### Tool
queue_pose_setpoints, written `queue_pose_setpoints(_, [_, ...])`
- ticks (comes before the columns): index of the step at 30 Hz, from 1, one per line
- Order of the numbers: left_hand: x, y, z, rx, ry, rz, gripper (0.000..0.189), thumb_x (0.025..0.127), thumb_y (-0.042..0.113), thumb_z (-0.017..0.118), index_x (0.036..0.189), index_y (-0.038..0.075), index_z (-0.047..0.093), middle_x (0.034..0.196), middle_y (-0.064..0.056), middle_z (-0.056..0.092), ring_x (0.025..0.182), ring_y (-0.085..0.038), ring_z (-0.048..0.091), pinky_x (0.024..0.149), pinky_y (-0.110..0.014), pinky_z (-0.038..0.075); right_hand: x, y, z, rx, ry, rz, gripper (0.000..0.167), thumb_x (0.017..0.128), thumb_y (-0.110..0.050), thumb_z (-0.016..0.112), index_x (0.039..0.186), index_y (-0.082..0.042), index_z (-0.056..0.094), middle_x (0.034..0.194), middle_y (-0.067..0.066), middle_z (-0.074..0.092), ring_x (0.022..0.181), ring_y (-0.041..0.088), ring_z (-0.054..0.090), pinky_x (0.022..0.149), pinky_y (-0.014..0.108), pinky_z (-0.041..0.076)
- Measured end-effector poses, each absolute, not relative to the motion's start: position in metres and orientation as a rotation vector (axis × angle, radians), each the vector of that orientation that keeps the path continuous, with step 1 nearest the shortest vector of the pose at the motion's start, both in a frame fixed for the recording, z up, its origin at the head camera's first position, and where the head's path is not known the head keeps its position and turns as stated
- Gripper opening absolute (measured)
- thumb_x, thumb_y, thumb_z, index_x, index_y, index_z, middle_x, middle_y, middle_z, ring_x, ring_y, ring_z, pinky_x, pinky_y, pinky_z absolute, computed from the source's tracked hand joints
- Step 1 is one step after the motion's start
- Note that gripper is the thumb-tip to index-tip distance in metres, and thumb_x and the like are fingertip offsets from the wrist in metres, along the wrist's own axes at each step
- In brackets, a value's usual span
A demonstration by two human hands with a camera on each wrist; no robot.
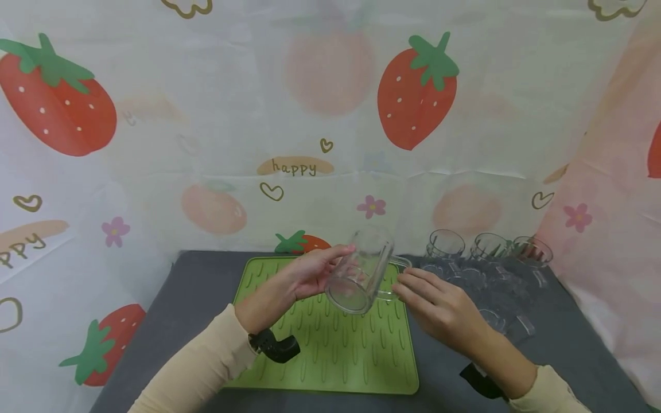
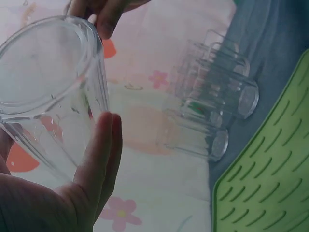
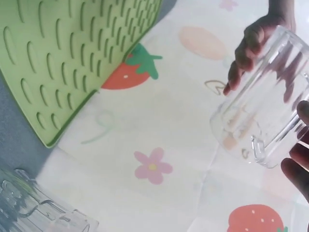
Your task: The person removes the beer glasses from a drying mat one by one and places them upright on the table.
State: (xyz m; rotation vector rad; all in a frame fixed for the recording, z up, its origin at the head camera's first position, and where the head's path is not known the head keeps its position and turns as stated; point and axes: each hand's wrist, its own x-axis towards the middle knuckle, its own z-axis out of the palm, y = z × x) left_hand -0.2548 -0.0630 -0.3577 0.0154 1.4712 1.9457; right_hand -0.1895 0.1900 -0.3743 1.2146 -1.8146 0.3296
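A clear mug [image 1: 364, 267] with a handle is held tilted in the air above a green ribbed mat [image 1: 361, 367]. My left hand [image 1: 312, 274] grips the mug's body from the left side, fingers and thumb on opposite sides in the left wrist view. At the mug's handle [image 1: 400, 262], my right hand [image 1: 439, 310] pinches with its fingertips. The right wrist view shows the mug [image 3: 265, 106] between both hands, with the right fingers [image 3: 295, 169] near its handle. One round end of the mug [image 2: 48, 63] faces the left wrist camera.
Several more clear mugs [image 1: 446, 244] stand in a group at the right on the dark grey tabletop [image 1: 170, 321]. A white cloth [image 1: 217, 132] printed with strawberries hangs behind the table and along its sides.
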Motion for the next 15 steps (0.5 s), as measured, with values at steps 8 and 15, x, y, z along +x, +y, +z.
queue_pose_setpoints(8, [-0.244,-0.064,-0.357,0.123,1.610,2.005,0.047,0.096,0.022,0.060,0.131,-0.008,0.052,0.098,-0.005,0.069,0.084,-0.017,0.070,0.082,-0.032,0.059,-0.187,0.196,-0.372,1.160,-1.964,0.382,0.035,0.105,-0.025,0.045,0.102,-0.007,0.074,0.109,0.014,0.071,0.103,0.031,0.065,0.066,0.035,0.059])
queue_pose_setpoints(15, [-0.236,-0.068,-0.359,0.180,1.602,2.100,0.047,0.094,0.015,0.062,0.134,-0.009,0.050,0.110,-0.006,0.070,0.090,-0.015,0.071,0.085,-0.031,0.059,-0.188,0.200,-0.369,1.093,-2.008,0.531,0.037,0.103,-0.031,0.048,0.103,-0.006,0.074,0.112,0.015,0.069,0.105,0.031,0.062,0.082,0.030,0.054])
